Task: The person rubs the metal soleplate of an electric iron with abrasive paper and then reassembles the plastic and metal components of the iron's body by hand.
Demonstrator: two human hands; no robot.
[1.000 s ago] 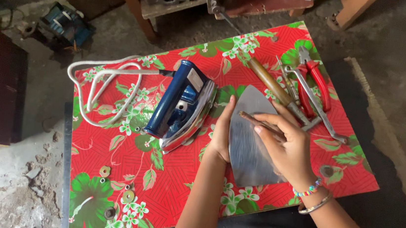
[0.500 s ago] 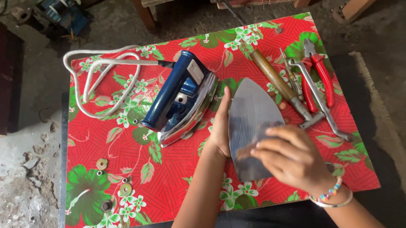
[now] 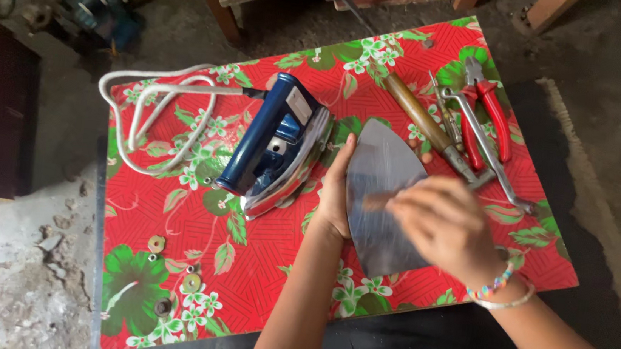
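Observation:
My left hand (image 3: 337,192) grips the left edge of a grey metal iron soleplate (image 3: 378,177) and holds it on the red flowered tablecloth (image 3: 170,214). My right hand (image 3: 446,227) lies blurred over the soleplate's lower right part, fingers curled around something thin and brownish that I cannot make out. A blue electric iron body (image 3: 275,144) lies on its side just left of the soleplate, its white cord (image 3: 153,117) looped further left.
Red-handled pliers (image 3: 487,112), a wooden-handled tool (image 3: 418,117) and metal tongs (image 3: 490,161) lie at the table's right. Small washers and screws (image 3: 179,279) sit at the front left. A power tool (image 3: 95,9) rests on the concrete floor behind.
My right hand has slid down and to the right across the soleplate. My left hand keeps its grip on the plate's left edge. The view has shifted slightly.

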